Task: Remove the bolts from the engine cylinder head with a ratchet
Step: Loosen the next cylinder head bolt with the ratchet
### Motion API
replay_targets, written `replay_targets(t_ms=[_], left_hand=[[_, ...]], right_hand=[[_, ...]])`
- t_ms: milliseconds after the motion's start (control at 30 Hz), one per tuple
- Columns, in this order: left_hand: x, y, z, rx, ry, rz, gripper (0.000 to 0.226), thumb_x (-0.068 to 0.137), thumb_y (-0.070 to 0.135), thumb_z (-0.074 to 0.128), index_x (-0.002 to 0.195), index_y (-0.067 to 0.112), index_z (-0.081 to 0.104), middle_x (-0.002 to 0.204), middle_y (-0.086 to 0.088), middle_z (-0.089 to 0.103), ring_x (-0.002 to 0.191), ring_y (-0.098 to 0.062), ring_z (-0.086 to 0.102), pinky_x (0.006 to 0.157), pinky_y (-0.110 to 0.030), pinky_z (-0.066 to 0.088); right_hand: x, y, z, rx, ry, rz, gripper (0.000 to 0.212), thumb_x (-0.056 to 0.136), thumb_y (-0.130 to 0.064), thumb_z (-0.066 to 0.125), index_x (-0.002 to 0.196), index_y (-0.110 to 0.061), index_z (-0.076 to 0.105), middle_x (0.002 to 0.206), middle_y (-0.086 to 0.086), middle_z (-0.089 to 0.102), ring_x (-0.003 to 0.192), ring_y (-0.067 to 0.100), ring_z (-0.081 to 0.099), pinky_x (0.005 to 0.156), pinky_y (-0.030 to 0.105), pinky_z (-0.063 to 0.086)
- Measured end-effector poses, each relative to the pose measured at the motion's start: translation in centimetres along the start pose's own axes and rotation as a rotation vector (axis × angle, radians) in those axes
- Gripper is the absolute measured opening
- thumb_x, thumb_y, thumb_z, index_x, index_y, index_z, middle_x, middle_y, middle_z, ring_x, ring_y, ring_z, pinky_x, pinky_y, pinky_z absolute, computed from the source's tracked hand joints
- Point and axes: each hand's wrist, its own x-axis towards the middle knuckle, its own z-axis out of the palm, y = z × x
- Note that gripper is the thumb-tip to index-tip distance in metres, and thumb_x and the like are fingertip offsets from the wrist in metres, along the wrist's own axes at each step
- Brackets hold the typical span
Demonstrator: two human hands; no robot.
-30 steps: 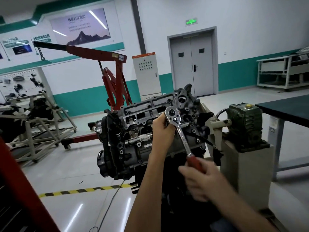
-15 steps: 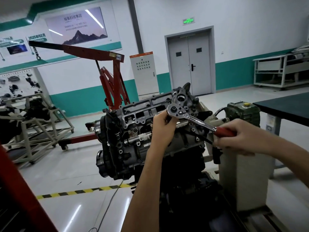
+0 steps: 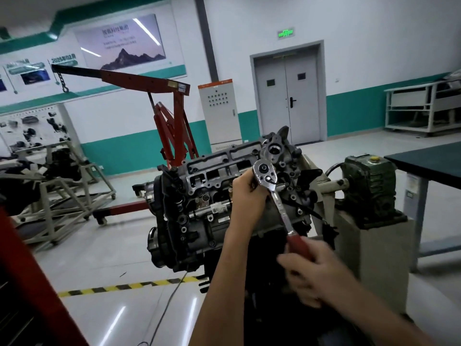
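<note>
your ratchet [image 3: 281,208] sits on the near right part of the cylinder head [image 3: 214,171], its round chrome end over a bolt that is hidden beneath it; the shaft slopes down and right toward you. your left hand [image 3: 245,193] is up at the chrome end, fingers [image 3: 247,182] curled in behind it, probably round the socket, though that part is out of sight; your right hand [image 3: 314,273] is blurred, low and near, fingers closed round the red grip.

the tool is steel, stiff, with no give, and the bare shaft looks slick; take the pull on the red grip at the very end, where you get the most leverage, and leave the left hand pressing the socket square onto the bolt. expect a head bolt to be tight, then to break free suddenly; if the socket rides off, your knuckles meet hard cast edges. the engine [image 3: 189,221] looks heavy and should not shift under the pull. once loose, a bolt is small and could drop into the open pockets of the head; catch it with the left fingers.
</note>
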Motion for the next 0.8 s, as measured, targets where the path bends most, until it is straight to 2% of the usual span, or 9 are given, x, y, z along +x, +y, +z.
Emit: replay_targets(t_ms=[100,200,267,400,533,600,667,733,800], left_hand=[[-0.2,0.0,-0.1,-0.015,-0.007,-0.015,0.018,0.088,0.0,0.059,0.071,0.002,0.064,0.063,0.005,0.051,0.063,-0.009,0.04,0.058,-0.024,0.033],[-0.3,-0.1,-0.3,-0.023,0.006,-0.015,0.016,0.09,0.001,0.057,0.078,-0.009,0.061,0.059,0.001,0.042,0.058,-0.009,0.03,0.053,-0.024,0.025],[-0.3,-0.2,-0.3,-0.029,0.019,-0.017,0.017,0.09,0.0,0.056,0.075,-0.005,0.062,0.058,0.003,0.041,0.057,-0.008,0.029,0.052,-0.023,0.025],[-0.3,-0.6,0.1,-0.049,0.047,-0.014,0.027,0.088,0.002,0.059,0.065,0.014,0.06,0.059,0.016,0.05,0.06,-0.002,0.04,0.058,-0.018,0.033],[-0.1,-0.6,-0.1,-0.043,0.03,-0.013,0.038,0.09,0.005,0.061,0.057,0.018,0.047,0.054,0.016,0.041,0.058,-0.004,0.032,0.056,-0.023,0.03],[-0.1,-0.4,-0.2,-0.04,0.016,-0.018,0.041,0.089,0.005,0.061,0.058,0.028,0.049,0.052,0.018,0.044,0.056,0.0,0.034,0.055,-0.019,0.032],[-0.2,-0.2,-0.1,-0.043,-0.002,-0.011,0.036,0.088,0.003,0.061,0.061,0.027,0.055,0.052,0.019,0.048,0.055,0.002,0.038,0.054,-0.015,0.034],[-0.3,0.1,0.0,-0.038,-0.016,0.013,0.037,0.088,0.001,0.06,0.06,0.026,0.059,0.051,0.018,0.048,0.052,0.002,0.036,0.05,-0.013,0.03],[-0.2,0.4,0.2,-0.029,-0.018,0.017,0.046,0.088,0.001,0.058,0.055,0.034,0.056,0.047,0.017,0.043,0.049,0.0,0.03,0.048,-0.012,0.025]], right_hand=[[0.7,-4.2,-6.9,-0.478,-0.007,-0.092,0.01,0.082,-0.008,0.062,0.076,-0.004,0.055,0.046,0.003,0.048,0.033,0.01,0.039,0.032,0.017,0.031],[1.5,-6.8,-9.0,-0.795,0.007,-0.209,0.006,0.08,-0.014,0.066,0.078,-0.01,0.063,0.057,0.007,0.058,0.04,0.005,0.049,0.039,0.013,0.037],[1.2,-5.1,-7.6,-0.787,0.062,-0.219,0.006,0.079,-0.015,0.067,0.076,-0.015,0.062,0.054,0.004,0.055,0.039,0.004,0.047,0.039,0.015,0.038],[-0.3,0.5,0.7,-0.283,0.101,-0.17,0.018,0.083,-0.02,0.065,0.07,-0.019,0.053,0.045,0.001,0.048,0.034,0.012,0.042,0.037,0.021,0.035],[1.1,1.2,4.9,0.07,-0.067,-0.074,0.017,0.083,-0.021,0.064,0.072,-0.014,0.053,0.059,0.013,0.054,0.044,0.023,0.051,0.051,0.031,0.047],[1.1,0.2,3.2,0.104,-0.123,0.033,0.018,0.083,-0.014,0.062,0.07,-0.012,0.05,0.055,0.011,0.049,0.041,0.022,0.046,0.046,0.03,0.044],[0.8,-1.1,-0.1,0.028,-0.096,0.133,0.021,0.081,-0.01,0.061,0.066,-0.012,0.046,0.046,0.005,0.04,0.033,0.015,0.034,0.035,0.021,0.033],[1.2,-3.3,-4.6,-0.298,0.0,0.12,0.022,0.078,-0.011,0.065,0.064,-0.008,0.048,0.042,0.002,0.041,0.03,0.014,0.032,0.032,0.017,0.028],[1.7,-6.4,-7.7,-0.604,0.061,0.026,0.019,0.078,-0.011,0.067,0.063,-0.007,0.056,0.042,0.003,0.047,0.03,0.014,0.039,0.031,0.018,0.031]])
